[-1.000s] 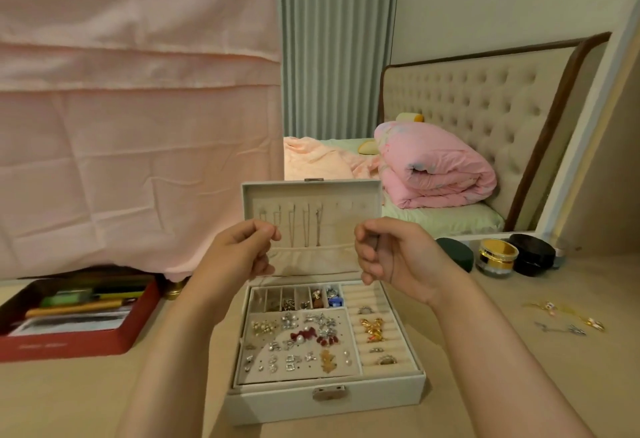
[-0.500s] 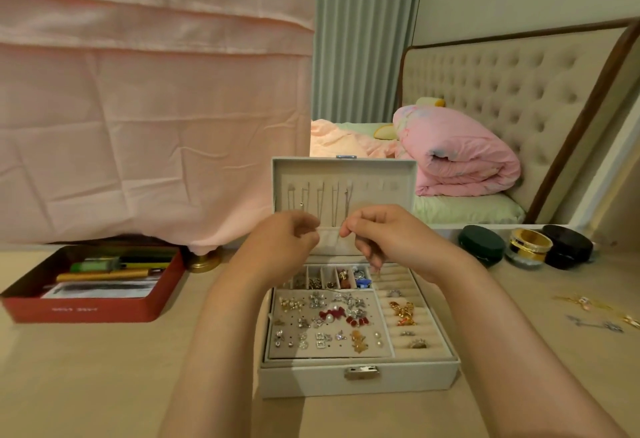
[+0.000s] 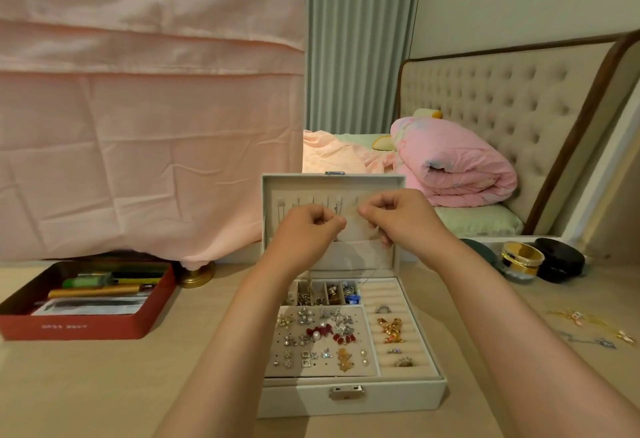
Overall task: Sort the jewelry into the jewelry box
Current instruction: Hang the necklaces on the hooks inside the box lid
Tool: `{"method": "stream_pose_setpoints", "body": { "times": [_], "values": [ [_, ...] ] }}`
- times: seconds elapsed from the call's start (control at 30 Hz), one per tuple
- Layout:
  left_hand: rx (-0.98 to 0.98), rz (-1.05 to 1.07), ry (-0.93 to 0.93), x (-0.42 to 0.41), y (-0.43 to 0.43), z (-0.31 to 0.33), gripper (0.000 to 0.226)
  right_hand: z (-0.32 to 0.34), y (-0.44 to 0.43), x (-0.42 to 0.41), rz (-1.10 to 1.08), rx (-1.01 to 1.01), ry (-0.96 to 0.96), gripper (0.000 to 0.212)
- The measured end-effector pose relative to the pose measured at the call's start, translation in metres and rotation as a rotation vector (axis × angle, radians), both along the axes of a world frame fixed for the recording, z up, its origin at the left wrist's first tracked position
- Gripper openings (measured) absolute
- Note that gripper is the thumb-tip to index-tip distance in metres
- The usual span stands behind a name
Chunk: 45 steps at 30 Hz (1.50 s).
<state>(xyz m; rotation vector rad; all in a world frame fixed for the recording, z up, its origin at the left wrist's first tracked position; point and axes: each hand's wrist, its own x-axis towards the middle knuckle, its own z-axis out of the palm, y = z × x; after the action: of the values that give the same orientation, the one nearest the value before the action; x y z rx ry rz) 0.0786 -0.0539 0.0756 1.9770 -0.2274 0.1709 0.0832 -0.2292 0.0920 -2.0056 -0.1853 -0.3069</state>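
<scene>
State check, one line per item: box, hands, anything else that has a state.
Box: open, lid upright.
Left hand: raised before the lid, pinches a fine chain.
Right hand: raised alongside, pinches the same chain.
Chain: hangs slack toward the box, barely visible.
Red tin: open, holds pens and papers.
Loose jewelry: on the table, right of the box, unsorted.
Quilt: rolled up.

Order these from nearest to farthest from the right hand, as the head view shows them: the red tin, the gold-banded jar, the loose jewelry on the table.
1. Gold-banded jar, just to the right of the right hand.
2. Loose jewelry, farther right and lower in the view.
3. Red tin, far on the left side.
</scene>
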Motion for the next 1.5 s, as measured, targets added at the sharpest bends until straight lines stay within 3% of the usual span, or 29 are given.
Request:
{"method": "stream_pose_setpoints", "body": {
  "times": [0.07, 0.17, 0.4, 0.6, 0.7, 0.83, 1.17, 1.37, 1.5],
  "values": [
    [0.022, 0.085, -0.057, 0.012, -0.008, 0.004, 0.029, -0.003, 0.000, 0.012, -0.123, 0.039, -0.069, 0.017],
    [0.085, 0.191, -0.148, 0.027, -0.019, 0.007, 0.032, -0.005, 0.001, 0.026, -0.241, -0.054, -0.199, 0.009],
    [0.165, 0.318, -0.316, 0.047, -0.020, 0.004, 0.029, -0.010, -0.007, 0.035, -0.109, -0.353, -0.333, 0.009],
    [0.164, 0.225, -0.375, 0.052, -0.012, -0.005, 0.024, -0.015, -0.010, 0.040, -0.162, -0.424, -0.401, 0.014],
    [0.173, 0.240, -0.400, 0.051, -0.006, -0.005, 0.022, -0.015, -0.013, 0.041, -0.078, -0.482, -0.381, 0.009],
    [0.212, 0.258, -0.421, 0.050, -0.008, -0.003, 0.023, -0.016, -0.011, 0.039, -0.204, -0.266, -0.402, 0.009],
    [0.336, 0.397, -0.255, 0.045, -0.026, 0.001, 0.029, -0.015, 0.013, 0.044, -0.451, -0.269, -0.304, 0.011],
    [0.351, 0.271, -0.152, 0.035, -0.021, -0.011, 0.030, -0.029, 0.007, 0.029, -0.324, -0.353, -0.144, 0.019],
    [0.131, 0.038, 0.004, 0.020, -0.018, -0.019, 0.019, -0.035, 0.005, 0.011, -0.133, -0.130, 0.068, 0.024]
  ]
}}
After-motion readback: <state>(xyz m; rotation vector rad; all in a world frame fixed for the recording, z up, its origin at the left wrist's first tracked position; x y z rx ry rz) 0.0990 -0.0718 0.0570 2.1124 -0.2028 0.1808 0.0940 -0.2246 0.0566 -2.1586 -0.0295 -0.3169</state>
